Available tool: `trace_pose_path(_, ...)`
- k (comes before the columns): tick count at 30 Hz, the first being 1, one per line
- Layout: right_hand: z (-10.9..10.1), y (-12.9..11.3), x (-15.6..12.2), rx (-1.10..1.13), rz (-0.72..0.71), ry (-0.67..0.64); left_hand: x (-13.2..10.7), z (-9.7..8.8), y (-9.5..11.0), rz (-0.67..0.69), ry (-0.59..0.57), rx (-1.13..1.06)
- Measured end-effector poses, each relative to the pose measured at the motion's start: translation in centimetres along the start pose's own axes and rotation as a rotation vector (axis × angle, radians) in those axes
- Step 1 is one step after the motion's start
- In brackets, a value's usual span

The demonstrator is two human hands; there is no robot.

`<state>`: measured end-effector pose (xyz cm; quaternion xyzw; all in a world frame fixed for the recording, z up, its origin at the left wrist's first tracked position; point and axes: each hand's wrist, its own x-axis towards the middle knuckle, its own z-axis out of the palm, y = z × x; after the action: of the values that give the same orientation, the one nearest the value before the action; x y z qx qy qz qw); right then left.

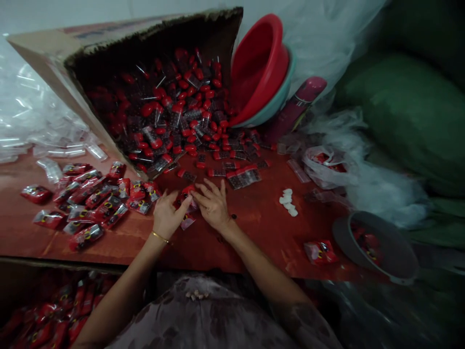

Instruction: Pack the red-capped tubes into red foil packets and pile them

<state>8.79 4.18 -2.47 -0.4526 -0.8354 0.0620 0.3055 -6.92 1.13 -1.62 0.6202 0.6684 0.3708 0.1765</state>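
Red packet (188,221) in grip of left hand (166,214), right hand (213,207) touching alongside

Dim, soft overhead light; wide-angle bending at edges; blurred corners, mild noise.

The tabletop (254,218) is reddish-brown. The cardboard box (43,53) is tan outside and dark inside, and the loose pieces (174,111) in it have bright red caps and black gridded cards. The sealed packets (90,198) are glossy red with black and yellow marks. A red basin (257,63) lies in a teal basin (281,97), beside a magenta bottle (301,99). The bowl (381,261) is grey, the sacks (410,111) dark green, the small lumps (288,201) white. A gold bangle (160,236) circles the wrist of the left hand (167,213). The garment (218,320) is mauve-grey with darker flowers.
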Motion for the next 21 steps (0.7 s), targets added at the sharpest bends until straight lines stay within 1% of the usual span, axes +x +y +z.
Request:
trace_pose_path(2,-0.5,-0.7,-0.1,0.058,0.009,0.069,0.3,0.3,0.5,-0.132,-0.050,-0.272)
trace_pose_path(3,-0.6,-1.0,-0.2,0.112,0.050,0.104,0.3,0.5,0.8,-0.204,-0.055,-0.405)
trace_pose_path(5,-0.7,-1.4,-0.5,0.297,0.197,0.180,0.3,1.0,1.5,-0.322,-0.031,-0.614)
trace_pose_path(6,-0.7,-1.5,-0.7,0.424,0.278,0.193,0.2,1.3,1.8,-0.349,-0.019,-0.682)
trace_pose_path(8,-0.7,-1.7,-1.1,0.670,0.396,0.149,-0.2,1.6,2.3,-0.345,-0.007,-0.756)
trace_pose_path(10,-0.7,-1.8,-1.4,0.790,0.450,0.083,-0.6,1.8,2.6,-0.308,-0.005,-0.740)
trace_pose_path(11,-0.7,-2.0,-1.5,0.795,0.468,0.076,-0.8,1.8,2.8,-0.288,-0.004,-0.701)
trace_pose_path(13,-0.8,-2.3,-1.7,0.753,0.486,0.120,-1.1,1.8,2.9,-0.257,-0.003,-0.614)
trace_pose_path(15,-0.7,-2.6,-1.8,0.706,0.469,0.157,-1.1,1.8,3.0,-0.236,-0.001,-0.573)
trace_pose_path(18,-0.7,-2.6,-1.8,0.623,0.436,0.176,-1.0,2.0,3.1,-0.236,0.005,-0.604)
trace_pose_path(21,-0.7,-2.4,-1.7,0.575,0.415,0.180,-0.7,2.5,3.3,-0.277,0.017,-0.673)
